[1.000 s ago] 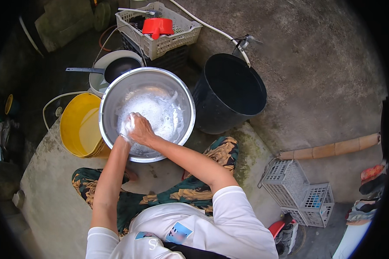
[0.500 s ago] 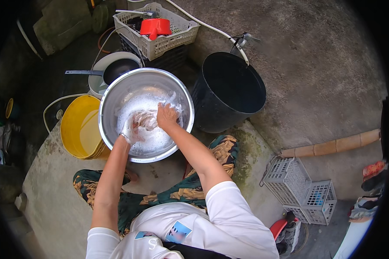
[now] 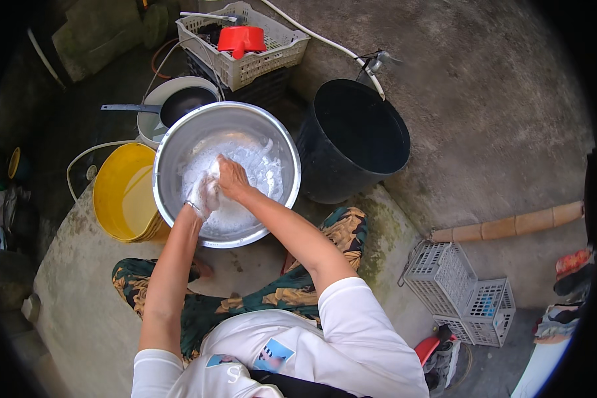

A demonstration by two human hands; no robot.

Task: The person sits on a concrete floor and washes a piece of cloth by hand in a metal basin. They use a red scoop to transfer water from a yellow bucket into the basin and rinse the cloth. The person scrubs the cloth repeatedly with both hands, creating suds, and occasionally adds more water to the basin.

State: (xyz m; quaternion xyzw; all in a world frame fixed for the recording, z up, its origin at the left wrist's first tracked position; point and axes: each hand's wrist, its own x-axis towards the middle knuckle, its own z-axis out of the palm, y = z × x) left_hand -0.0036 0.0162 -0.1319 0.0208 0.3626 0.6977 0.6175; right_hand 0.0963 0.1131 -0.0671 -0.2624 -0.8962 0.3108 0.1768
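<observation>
A wide steel basin (image 3: 174, 152) holds white soapy foam (image 3: 252, 166). Over its middle my two hands meet. My left hand (image 3: 205, 194), coated in suds and with a band at the wrist, is closed, its fingers partly covered by froth. Pressed against it from the right is my right hand (image 3: 232, 178), its fingers curled and a whitish clump at their tips. Whether that clump is foam or something gripped, I cannot make out.
Left of the basin stands a yellow bucket (image 3: 106, 199); behind it, a white bucket (image 3: 146, 126) bears a dark pan (image 3: 186, 105). A black bucket (image 3: 325, 162) of water stands right, under a tap (image 3: 378, 61). A crate (image 3: 278, 56) holds a red scoop (image 3: 242, 41).
My hands, apart in the foam before, have come together. The right moved left and the left lifted out of the suds. The foam is thinner and more spread out.
</observation>
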